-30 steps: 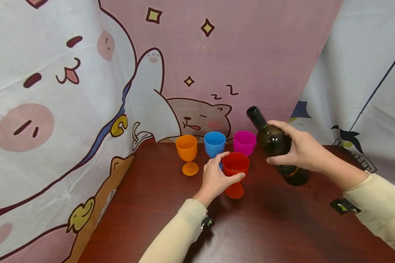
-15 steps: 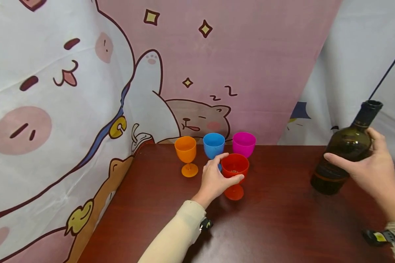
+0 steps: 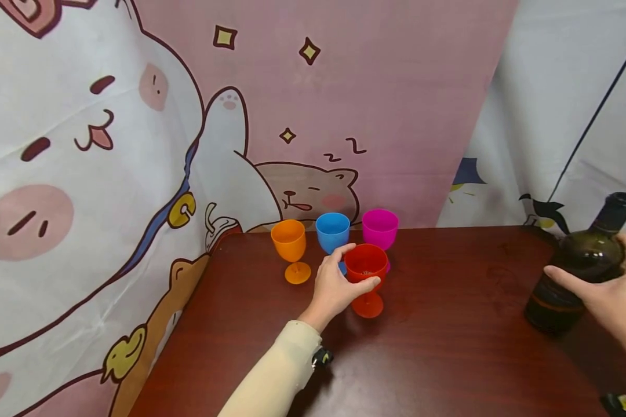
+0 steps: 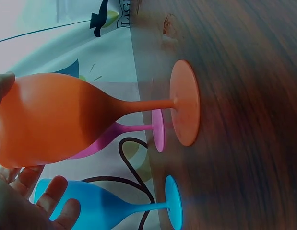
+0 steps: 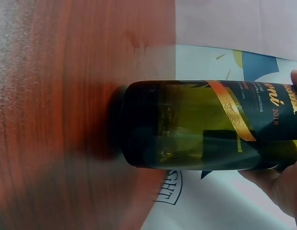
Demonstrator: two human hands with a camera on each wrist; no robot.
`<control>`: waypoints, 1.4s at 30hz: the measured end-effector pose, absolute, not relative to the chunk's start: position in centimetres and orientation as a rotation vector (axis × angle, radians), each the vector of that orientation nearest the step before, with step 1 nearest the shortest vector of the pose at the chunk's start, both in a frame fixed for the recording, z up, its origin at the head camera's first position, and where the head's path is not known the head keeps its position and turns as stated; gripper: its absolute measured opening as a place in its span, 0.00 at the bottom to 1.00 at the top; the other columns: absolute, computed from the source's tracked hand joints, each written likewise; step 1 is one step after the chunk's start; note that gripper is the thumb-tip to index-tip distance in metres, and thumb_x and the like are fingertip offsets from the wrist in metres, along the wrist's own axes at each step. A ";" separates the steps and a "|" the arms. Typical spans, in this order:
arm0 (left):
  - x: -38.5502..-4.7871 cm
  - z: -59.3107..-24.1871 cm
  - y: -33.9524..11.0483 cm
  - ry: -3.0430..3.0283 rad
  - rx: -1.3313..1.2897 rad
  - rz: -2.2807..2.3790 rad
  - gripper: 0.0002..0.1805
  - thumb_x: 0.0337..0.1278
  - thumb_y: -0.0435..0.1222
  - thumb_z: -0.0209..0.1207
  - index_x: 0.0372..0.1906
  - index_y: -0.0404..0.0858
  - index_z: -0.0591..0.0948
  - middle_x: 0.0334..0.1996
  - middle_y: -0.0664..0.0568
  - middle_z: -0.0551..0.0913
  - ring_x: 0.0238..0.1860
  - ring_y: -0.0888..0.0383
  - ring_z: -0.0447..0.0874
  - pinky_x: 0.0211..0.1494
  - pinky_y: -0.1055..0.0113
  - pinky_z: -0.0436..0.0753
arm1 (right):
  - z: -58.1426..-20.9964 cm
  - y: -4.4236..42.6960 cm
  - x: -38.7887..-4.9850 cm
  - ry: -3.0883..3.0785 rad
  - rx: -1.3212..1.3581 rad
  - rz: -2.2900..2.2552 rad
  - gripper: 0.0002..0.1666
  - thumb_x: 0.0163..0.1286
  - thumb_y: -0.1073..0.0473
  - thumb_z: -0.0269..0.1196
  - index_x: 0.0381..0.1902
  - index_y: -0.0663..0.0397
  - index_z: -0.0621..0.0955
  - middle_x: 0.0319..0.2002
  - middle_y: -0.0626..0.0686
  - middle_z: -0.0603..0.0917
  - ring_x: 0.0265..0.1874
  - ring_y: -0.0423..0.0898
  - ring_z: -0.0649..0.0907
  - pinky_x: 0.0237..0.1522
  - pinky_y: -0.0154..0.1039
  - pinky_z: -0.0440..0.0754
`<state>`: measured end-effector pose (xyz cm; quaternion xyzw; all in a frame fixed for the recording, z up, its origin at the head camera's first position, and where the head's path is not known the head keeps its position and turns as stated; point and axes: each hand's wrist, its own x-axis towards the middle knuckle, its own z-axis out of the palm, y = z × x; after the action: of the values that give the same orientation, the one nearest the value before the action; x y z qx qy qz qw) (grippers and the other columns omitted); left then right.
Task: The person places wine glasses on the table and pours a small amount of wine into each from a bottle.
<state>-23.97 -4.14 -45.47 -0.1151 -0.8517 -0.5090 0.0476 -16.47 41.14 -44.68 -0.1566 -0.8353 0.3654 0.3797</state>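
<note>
My left hand [image 3: 335,287] grips the bowl of a red goblet [image 3: 367,272], thumb on the near side and fingers on the far side. The goblet's foot stands on the table; in the left wrist view the same goblet [image 4: 57,120] looks orange-red. At the far right, my right hand [image 3: 618,295] holds a dark green wine bottle [image 3: 579,260] round its body, its neck leaning right. In the right wrist view, the label of the bottle [image 5: 186,124] reads 2018, and its base is at or just above the tabletop; I cannot tell which.
Behind the red goblet stand an orange goblet [image 3: 289,241], a blue goblet [image 3: 332,230] and a magenta goblet [image 3: 380,227], near the back edge of the brown table [image 3: 438,341]. A cartoon-printed cloth [image 3: 386,104] hangs right behind the table.
My right hand has carried the bottle from beside the goblets to the far right and lowered it. Its neck tipped left before and now leans right. My left hand keeps its grip on the red goblet.
</note>
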 end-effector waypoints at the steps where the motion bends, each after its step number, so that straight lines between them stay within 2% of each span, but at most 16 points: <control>1: -24.0 -45.5 -4.1 -2.596 -0.356 -1.557 0.44 0.50 0.56 0.79 0.74 0.60 0.73 0.67 0.56 0.80 0.66 0.53 0.76 0.55 0.54 0.91 | -44.8 41.2 -16.4 -2.126 -0.399 0.929 0.63 0.56 0.63 0.79 0.81 0.24 0.60 0.52 0.15 0.60 0.53 0.16 0.62 0.57 0.16 0.60; 7: -24.1 -45.6 -3.9 -2.584 -0.387 -1.585 0.45 0.51 0.55 0.79 0.75 0.58 0.73 0.66 0.56 0.81 0.64 0.55 0.77 0.55 0.57 0.91 | -44.8 41.3 -16.1 -2.133 -0.446 0.916 0.61 0.53 0.62 0.81 0.81 0.30 0.65 0.51 0.16 0.59 0.59 0.18 0.59 0.62 0.17 0.59; 11: -24.2 -45.7 -3.9 -2.583 -0.391 -1.584 0.45 0.51 0.55 0.79 0.74 0.58 0.73 0.65 0.55 0.81 0.63 0.55 0.77 0.54 0.58 0.90 | -44.8 41.2 -15.8 -2.157 -0.508 0.941 0.62 0.55 0.61 0.81 0.82 0.27 0.62 0.57 0.18 0.60 0.63 0.19 0.61 0.66 0.17 0.60; 14: -24.2 -45.6 -3.8 -2.580 -0.390 -1.569 0.45 0.50 0.56 0.79 0.74 0.59 0.73 0.64 0.55 0.81 0.63 0.54 0.77 0.53 0.60 0.90 | -44.8 41.2 -15.7 -2.157 -0.534 0.961 0.63 0.56 0.61 0.81 0.81 0.25 0.61 0.60 0.20 0.62 0.62 0.19 0.64 0.67 0.17 0.61; 17: -24.1 -45.6 -3.7 -2.585 -0.386 -1.535 0.45 0.49 0.57 0.79 0.74 0.58 0.74 0.62 0.55 0.81 0.61 0.54 0.76 0.50 0.62 0.89 | -44.9 41.2 -15.6 -2.154 -0.564 0.972 0.63 0.56 0.61 0.81 0.82 0.24 0.61 0.65 0.26 0.66 0.62 0.19 0.66 0.69 0.17 0.62; 19: -24.1 -45.5 -3.6 -2.584 -0.389 -1.520 0.46 0.49 0.58 0.79 0.74 0.58 0.74 0.62 0.56 0.82 0.60 0.55 0.77 0.50 0.63 0.89 | -45.0 41.1 -15.4 -2.173 -0.600 0.968 0.65 0.57 0.60 0.81 0.83 0.24 0.58 0.72 0.36 0.69 0.69 0.28 0.70 0.71 0.19 0.60; 21: -24.2 -45.5 -3.5 -2.577 -0.402 -1.516 0.47 0.49 0.58 0.79 0.75 0.57 0.73 0.62 0.57 0.83 0.58 0.57 0.78 0.49 0.65 0.89 | -45.1 41.0 -15.3 -2.191 -0.628 0.972 0.66 0.57 0.58 0.80 0.84 0.24 0.55 0.78 0.48 0.68 0.75 0.41 0.71 0.72 0.20 0.58; 23: -24.3 -45.5 -3.4 -2.562 -0.421 -1.529 0.47 0.49 0.58 0.79 0.76 0.56 0.73 0.62 0.58 0.85 0.55 0.58 0.80 0.48 0.67 0.89 | -45.1 41.0 -15.1 -2.211 -0.636 0.973 0.67 0.58 0.57 0.80 0.85 0.26 0.53 0.82 0.55 0.63 0.78 0.55 0.69 0.75 0.23 0.56; 25: -24.4 -45.4 -3.2 -2.543 -0.444 -1.552 0.48 0.49 0.57 0.80 0.76 0.54 0.73 0.63 0.58 0.85 0.54 0.58 0.82 0.48 0.68 0.89 | -45.1 41.0 -15.1 -2.222 -0.609 0.978 0.67 0.58 0.57 0.80 0.86 0.27 0.53 0.83 0.58 0.61 0.79 0.63 0.67 0.76 0.23 0.54; 28: -24.4 -45.2 -2.7 -2.534 -0.466 -1.594 0.49 0.50 0.55 0.80 0.77 0.52 0.71 0.64 0.57 0.85 0.55 0.56 0.84 0.52 0.65 0.90 | -45.0 41.0 -15.0 -2.231 -0.571 0.972 0.67 0.59 0.57 0.79 0.86 0.29 0.52 0.83 0.60 0.59 0.78 0.66 0.66 0.76 0.24 0.53; 32: -24.5 -44.7 -1.3 -2.563 -0.500 -1.596 0.50 0.51 0.54 0.80 0.79 0.50 0.70 0.67 0.56 0.83 0.62 0.55 0.83 0.56 0.62 0.91 | -45.0 41.1 -14.9 -2.251 -0.557 0.969 0.66 0.61 0.55 0.79 0.87 0.30 0.51 0.83 0.63 0.59 0.78 0.68 0.65 0.75 0.23 0.52; 36: -24.8 -44.2 0.7 -2.613 -0.556 -1.505 0.50 0.53 0.54 0.79 0.79 0.49 0.70 0.69 0.54 0.81 0.65 0.54 0.82 0.57 0.63 0.91 | -45.0 41.1 -15.0 -2.266 -0.551 0.971 0.66 0.62 0.54 0.78 0.87 0.35 0.50 0.83 0.64 0.58 0.78 0.69 0.64 0.83 0.38 0.55; 39: -25.5 -43.7 2.6 -2.657 -0.605 -1.390 0.50 0.53 0.55 0.78 0.80 0.47 0.70 0.71 0.54 0.81 0.67 0.53 0.81 0.60 0.63 0.89 | -45.1 41.0 -15.0 -2.263 -0.567 0.978 0.67 0.61 0.54 0.78 0.87 0.35 0.50 0.83 0.63 0.59 0.78 0.69 0.65 0.84 0.46 0.56; 42: -26.3 -43.4 4.4 -2.704 -0.637 -1.266 0.50 0.54 0.56 0.77 0.80 0.46 0.70 0.71 0.54 0.81 0.67 0.53 0.81 0.60 0.63 0.89 | -45.2 40.9 -14.9 -2.263 -0.590 0.980 0.67 0.60 0.53 0.79 0.87 0.34 0.51 0.83 0.61 0.60 0.77 0.69 0.66 0.84 0.47 0.58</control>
<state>-26.25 4.43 -43.43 -0.2085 -0.8848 -0.4143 0.0445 -14.94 40.88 -45.16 -0.2222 -0.8517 0.3690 0.2984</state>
